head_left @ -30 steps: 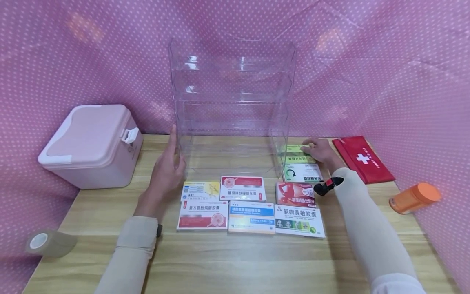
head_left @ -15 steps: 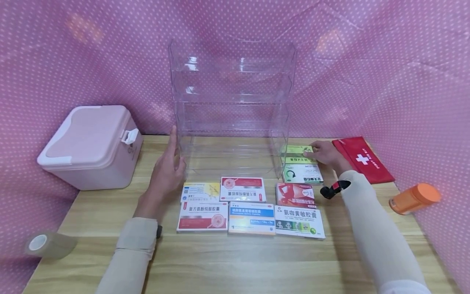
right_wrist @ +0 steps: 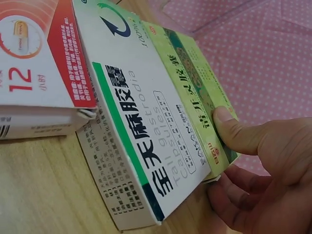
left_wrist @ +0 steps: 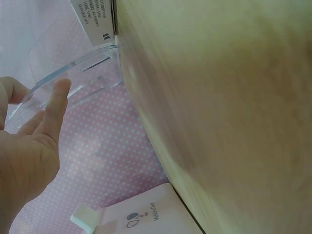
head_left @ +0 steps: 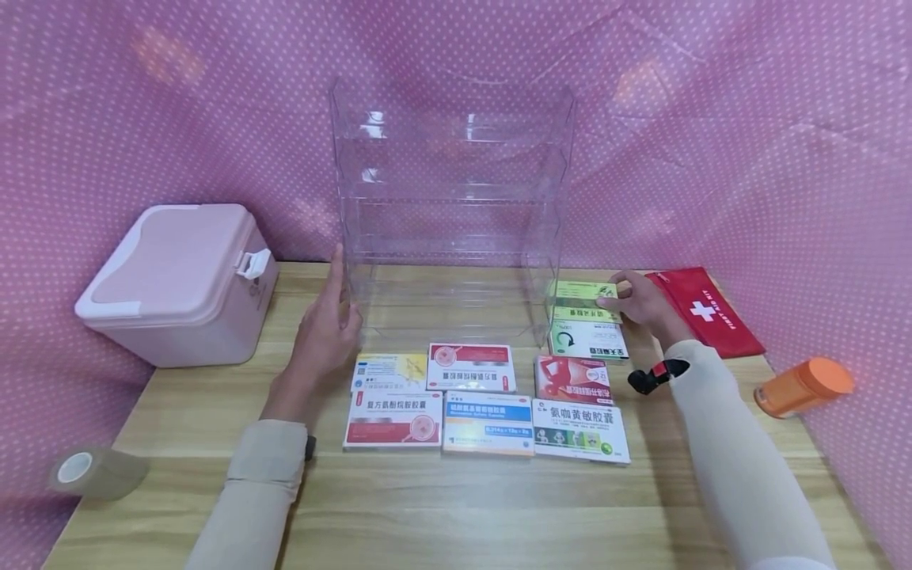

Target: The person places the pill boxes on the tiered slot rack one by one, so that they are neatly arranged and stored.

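My right hand (head_left: 641, 305) pinches the right end of a green medicine box (right_wrist: 195, 92), with the thumb on its printed face and fingers at its edge and below. Right in front of that box lies a white-and-green medicine box (right_wrist: 131, 112). My left hand (head_left: 324, 328) touches the left side of a clear acrylic tiered rack (head_left: 449, 194), its fingers fairly straight along the panel. In the left wrist view, thumb and fingers lie at the panel's edge (left_wrist: 73, 66). The rack's steps hold no boxes.
Before the rack lie several medicine boxes, among them a blue-and-white one (head_left: 488, 423) and a red one (head_left: 572, 378). A pink medicine chest (head_left: 178, 277) and tape roll (head_left: 100, 473) are on the left; a red first aid pouch (head_left: 705, 310) and orange bottle (head_left: 805, 386) on the right.
My right hand has slid right to the green box's end, and the box has shifted slightly to the right. My left hand stays at the rack's side.
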